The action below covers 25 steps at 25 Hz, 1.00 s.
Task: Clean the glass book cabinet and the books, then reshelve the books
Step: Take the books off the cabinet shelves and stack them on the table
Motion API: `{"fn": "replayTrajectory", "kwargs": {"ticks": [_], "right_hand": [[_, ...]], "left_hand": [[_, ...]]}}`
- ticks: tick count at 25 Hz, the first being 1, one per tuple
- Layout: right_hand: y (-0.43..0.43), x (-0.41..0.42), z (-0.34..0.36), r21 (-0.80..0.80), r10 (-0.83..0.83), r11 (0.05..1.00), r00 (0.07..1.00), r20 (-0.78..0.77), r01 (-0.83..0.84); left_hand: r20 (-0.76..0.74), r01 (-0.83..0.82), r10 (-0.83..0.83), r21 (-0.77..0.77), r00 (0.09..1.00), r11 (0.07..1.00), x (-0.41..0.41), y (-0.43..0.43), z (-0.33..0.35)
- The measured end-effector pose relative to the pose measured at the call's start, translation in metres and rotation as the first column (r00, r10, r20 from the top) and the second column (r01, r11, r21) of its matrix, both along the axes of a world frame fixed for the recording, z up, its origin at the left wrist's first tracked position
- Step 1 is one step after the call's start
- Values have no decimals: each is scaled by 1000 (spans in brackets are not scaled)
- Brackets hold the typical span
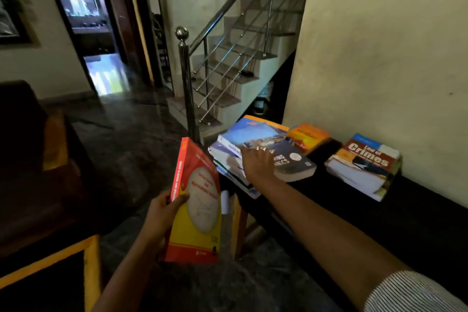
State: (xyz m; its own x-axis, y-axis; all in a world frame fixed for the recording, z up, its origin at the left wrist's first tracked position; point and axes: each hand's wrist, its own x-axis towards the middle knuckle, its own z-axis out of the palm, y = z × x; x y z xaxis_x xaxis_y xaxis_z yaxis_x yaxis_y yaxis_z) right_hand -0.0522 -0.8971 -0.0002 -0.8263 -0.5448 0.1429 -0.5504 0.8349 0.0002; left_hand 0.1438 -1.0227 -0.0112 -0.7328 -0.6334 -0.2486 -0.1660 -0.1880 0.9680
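Observation:
My left hand (pixel 164 213) grips a red and yellow book (pixel 196 208) by its spine edge, held upright in front of me. My right hand (pixel 257 163) reaches out onto a stack of books (pixel 255 144) at the left end of a dark table (pixel 379 223), its fingers lying over the top dark-covered book (pixel 293 159). An orange book (pixel 307 135) lies just behind that stack. Further right sits a second pile topped by a red "Law of Crimes" book (pixel 367 157). The glass cabinet is out of view.
A steel stair railing post (pixel 186 78) stands just left of the table, with stairs behind it. A dark wooden seat with yellow trim (pixel 50 185) is at the left. A doorway (pixel 93 20) opens at the back left. The cream wall (pixel 379 45) backs the table.

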Motion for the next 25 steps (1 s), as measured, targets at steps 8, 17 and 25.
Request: {"fn": "replayTrajectory", "kwargs": {"ticks": [8,17,25], "right_hand": [[-22,0,-14,-575,-89,750,911,403,327],[24,44,-47,-265,392,-361,404,827,894],[-76,34,-16,-240,509,-468,482,714,850]], "left_hand": [[54,113,-119,100,991,989,-13,-55,-23],[101,164,-185,185,978,969,-11,-63,-39],[67,118,-131,176,989,977,-6,-78,-33]]}}
